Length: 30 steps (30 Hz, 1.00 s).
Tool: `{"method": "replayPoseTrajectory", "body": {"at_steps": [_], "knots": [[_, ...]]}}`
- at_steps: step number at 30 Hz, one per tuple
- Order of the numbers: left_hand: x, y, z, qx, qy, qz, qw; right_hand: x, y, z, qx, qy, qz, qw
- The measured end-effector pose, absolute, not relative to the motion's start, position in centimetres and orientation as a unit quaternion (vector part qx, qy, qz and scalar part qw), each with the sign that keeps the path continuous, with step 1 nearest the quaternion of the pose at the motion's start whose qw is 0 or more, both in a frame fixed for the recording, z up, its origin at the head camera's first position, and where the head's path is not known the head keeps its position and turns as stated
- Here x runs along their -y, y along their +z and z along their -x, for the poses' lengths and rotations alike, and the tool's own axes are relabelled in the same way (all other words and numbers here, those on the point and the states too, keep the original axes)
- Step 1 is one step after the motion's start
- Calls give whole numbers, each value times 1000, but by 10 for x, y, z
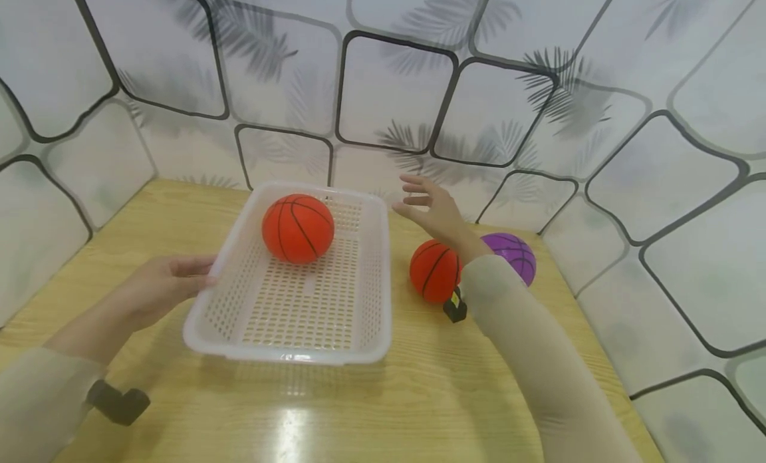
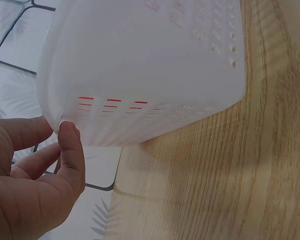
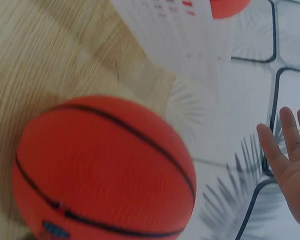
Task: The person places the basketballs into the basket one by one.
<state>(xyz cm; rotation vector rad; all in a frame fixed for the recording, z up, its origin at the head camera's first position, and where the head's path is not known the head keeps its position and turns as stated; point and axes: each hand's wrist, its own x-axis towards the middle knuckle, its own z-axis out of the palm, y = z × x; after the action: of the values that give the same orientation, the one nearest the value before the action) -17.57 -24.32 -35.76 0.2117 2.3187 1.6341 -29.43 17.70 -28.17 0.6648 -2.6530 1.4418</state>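
A white plastic basket (image 1: pixel 299 348) with perforated walls stands on the wooden table, with an orange-red toy basketball (image 1: pixel 298 229) lying inside near its far end. My left hand (image 1: pixel 173 283) pinches the basket's left rim between thumb and fingers, which the left wrist view shows from below. My right hand (image 1: pixel 433 213) is raised beyond the basket's right side, fingers spread and holding nothing. Below its wrist a second orange-red basketball (image 1: pixel 432 273) rests on the table, large in the right wrist view. Partly behind my right forearm lies a purple basketball (image 1: pixel 514 253).
The wooden table (image 1: pixel 359 416) ends at walls covered in white paper (image 1: pixel 395 90) with dark outlines and leaf prints, at the back and both sides. Dark wrist cameras are strapped on both sleeves.
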Motion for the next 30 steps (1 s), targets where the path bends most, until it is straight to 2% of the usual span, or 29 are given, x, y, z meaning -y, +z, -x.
{"method": "replayPoseTrajectory", "body": {"at_steps": [9,30], "knots": [[245,-359,175,-821,549,-78,140,-219,-272,294,882,434,-180,44],[243,-358,174,-824,544,-73,144,-329,-288,285,898,421,-71,105]]}}
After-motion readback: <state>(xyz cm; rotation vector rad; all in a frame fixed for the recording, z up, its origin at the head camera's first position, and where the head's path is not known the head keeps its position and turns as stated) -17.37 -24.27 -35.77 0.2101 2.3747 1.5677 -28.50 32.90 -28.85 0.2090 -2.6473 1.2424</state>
